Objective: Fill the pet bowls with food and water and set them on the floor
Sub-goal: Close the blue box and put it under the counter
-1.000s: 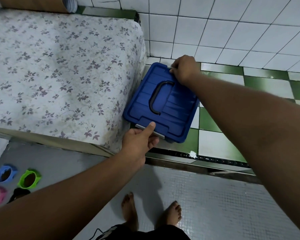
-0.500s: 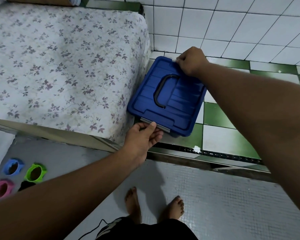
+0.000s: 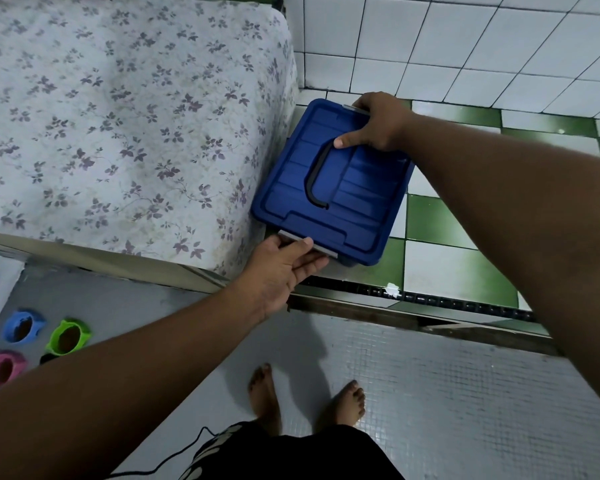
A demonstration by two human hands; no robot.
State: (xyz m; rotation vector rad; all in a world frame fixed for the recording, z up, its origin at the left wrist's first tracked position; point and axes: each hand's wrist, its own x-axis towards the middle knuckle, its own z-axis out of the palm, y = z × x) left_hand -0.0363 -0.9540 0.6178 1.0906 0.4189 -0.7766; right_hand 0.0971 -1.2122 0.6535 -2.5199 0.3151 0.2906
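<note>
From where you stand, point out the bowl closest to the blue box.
The green bowl; the blue bowl, pink bowl and half-hidden black bowl sit farther left.

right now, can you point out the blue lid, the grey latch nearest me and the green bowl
blue lid (image 3: 368, 188): head view, ribbed top to the right of the handle
grey latch (image 3: 323, 250): head view, its uncovered right end
green bowl (image 3: 85, 332): head view, right side of its rim

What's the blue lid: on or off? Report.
On: the lid lies flat. Left hand pinches its near grey latch, right hand grips its far edge; latches released or not, cannot tell.
</note>
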